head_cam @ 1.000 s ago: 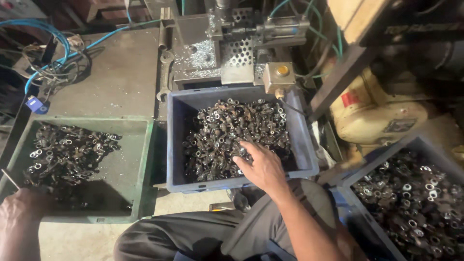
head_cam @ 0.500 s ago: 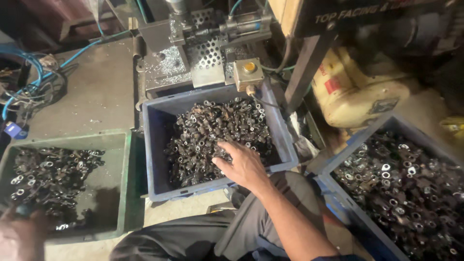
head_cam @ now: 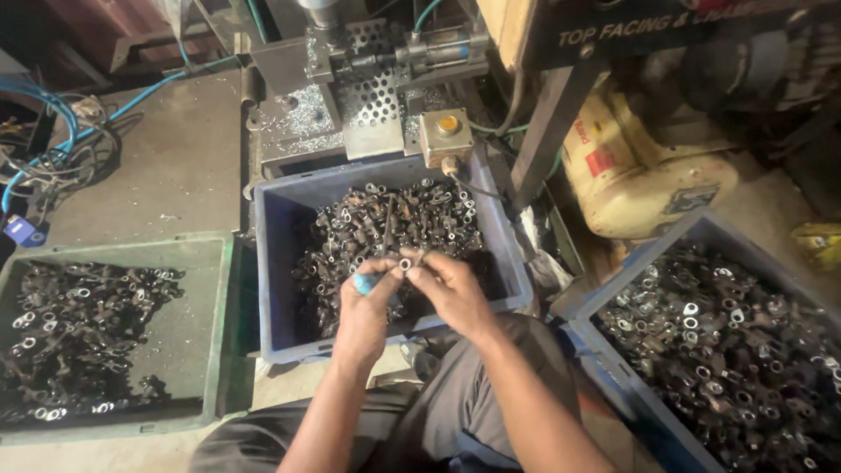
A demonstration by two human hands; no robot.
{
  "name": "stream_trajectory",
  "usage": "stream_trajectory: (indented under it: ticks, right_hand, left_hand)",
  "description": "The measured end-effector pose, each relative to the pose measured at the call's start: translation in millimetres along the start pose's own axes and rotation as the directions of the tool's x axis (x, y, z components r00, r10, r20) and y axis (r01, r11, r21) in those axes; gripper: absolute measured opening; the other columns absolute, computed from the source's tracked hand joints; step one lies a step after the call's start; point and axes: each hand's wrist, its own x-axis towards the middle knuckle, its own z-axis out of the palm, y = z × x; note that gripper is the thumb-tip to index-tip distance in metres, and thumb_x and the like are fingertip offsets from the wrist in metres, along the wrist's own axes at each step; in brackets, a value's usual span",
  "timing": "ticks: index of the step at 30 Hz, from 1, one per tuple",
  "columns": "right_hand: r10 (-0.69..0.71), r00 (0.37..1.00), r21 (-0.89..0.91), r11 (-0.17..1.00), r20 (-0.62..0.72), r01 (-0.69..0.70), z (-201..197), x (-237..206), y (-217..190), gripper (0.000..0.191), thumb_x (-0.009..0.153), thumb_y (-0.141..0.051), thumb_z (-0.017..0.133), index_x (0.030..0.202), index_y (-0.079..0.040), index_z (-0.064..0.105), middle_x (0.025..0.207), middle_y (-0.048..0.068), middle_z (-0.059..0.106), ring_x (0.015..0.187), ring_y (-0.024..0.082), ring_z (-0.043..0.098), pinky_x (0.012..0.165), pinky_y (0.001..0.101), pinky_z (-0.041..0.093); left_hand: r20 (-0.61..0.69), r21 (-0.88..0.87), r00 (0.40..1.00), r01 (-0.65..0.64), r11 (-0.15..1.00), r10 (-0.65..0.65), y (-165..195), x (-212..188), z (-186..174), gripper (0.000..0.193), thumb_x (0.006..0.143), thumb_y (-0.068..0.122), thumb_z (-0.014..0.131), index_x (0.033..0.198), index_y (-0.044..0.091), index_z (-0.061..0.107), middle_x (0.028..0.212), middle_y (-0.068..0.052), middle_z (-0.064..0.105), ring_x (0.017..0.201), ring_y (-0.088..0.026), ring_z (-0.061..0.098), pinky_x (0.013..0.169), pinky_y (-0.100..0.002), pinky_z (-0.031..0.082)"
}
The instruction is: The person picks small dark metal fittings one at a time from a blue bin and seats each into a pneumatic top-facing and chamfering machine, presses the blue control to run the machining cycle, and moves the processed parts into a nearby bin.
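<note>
Both hands met over blue bin (head_cam: 280,263); left hand (head_cam: 368,308) gripped blue-handled rod (head_cam: 378,254); right hand (head_cam: 453,292) pinched ring (head_cam: 405,264); best threaded squarely, close to tip.

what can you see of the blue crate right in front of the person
The blue crate is a rectangular open-topped bin, plastic by its look, with scuffed, dusty walls and a thick rim. It sits on the floor between the green tray and another blue bin, its far end under the metal machine. It holds a heap of small dark metal parts, piled mostly toward the back. The left hand and right hand meet over its near edge, which the person's knees nearly reach.
</note>
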Motion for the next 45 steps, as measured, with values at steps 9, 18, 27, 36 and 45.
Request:
stream_trajectory:
  ticks: [9,18,27,36,45]
  right_hand:
    - [0.041,0.988,0.165,0.986,-0.148,-0.016,-4.1,4.5,23.5,0.031,0.1,-0.013,0.064,0.127,0.001,0.066,0.104,0.003,0.073,0.094,0.01,0.068,0.084,0.0246,0.055]
    - [-0.011,0.998,0.045,0.999,-0.066,0.014,-0.9,8.4,21.4,0.037,0.095,-0.003,0.066,0.132,0.0,0.065,0.104,0.004,0.071,0.093,0.01,0.065,0.083,0.0253,0.054]
    - [0.036,0.999,0.04,0.999,0.0,-0.036,-0.1,8.4,6.8,0.023,0.094,-0.005,0.067,0.116,0.001,0.066,0.1,0.006,0.075,0.089,0.01,0.069,0.079,0.0262,0.057]
    - [0.064,0.998,0.056,0.996,0.016,-0.065,-0.9,8.5,3.8,0.013,0.095,-0.007,0.069,0.105,0.0,0.067,0.097,0.006,0.076,0.086,0.009,0.07,0.076,0.0247,0.058]
    - [0.076,0.996,0.097,0.992,0.044,-0.08,-1.7,11.5,12.7,0.013,0.097,-0.009,0.067,0.106,0.0,0.07,0.1,0.004,0.077,0.088,0.009,0.071,0.078,0.024,0.058]
  left_hand:
    - [0.121,0.77,0.97,-0.227,0.597,0.212,47.0,27.0,-14.6,0.049,0.087,0.011,0.068,0.134,0.004,0.058,0.103,-0.015,0.078,0.087,-0.025,0.077,0.074,-0.034,0.06]
    - [0.448,0.894,0.733,-0.356,-0.272,0.512,170.7,125.4,-11.7,0.023,0.086,0.015,0.073,0.108,0.015,0.079,0.082,-0.018,0.075,0.069,-0.038,0.072,0.066,-0.046,0.058]
    - [0.446,0.818,0.827,-0.222,-0.531,0.342,206.3,182.0,26.4,0.007,0.078,0.014,0.074,0.082,0.013,0.079,0.072,-0.018,0.071,0.068,-0.035,0.072,0.063,-0.045,0.057]
    - [0.558,0.767,0.73,-0.273,-0.58,0.395,192.3,198.3,30.7,0.007,0.085,0.015,0.073,0.083,0.018,0.079,0.072,-0.014,0.071,0.067,-0.032,0.072,0.063,-0.044,0.055]
    - [0.304,0.838,0.912,-0.393,0.377,0.276,182.6,192.2,-41.0,0.02,0.087,0.01,0.073,0.105,0.003,0.077,0.098,-0.014,0.078,0.087,-0.022,0.073,0.079,-0.033,0.055]
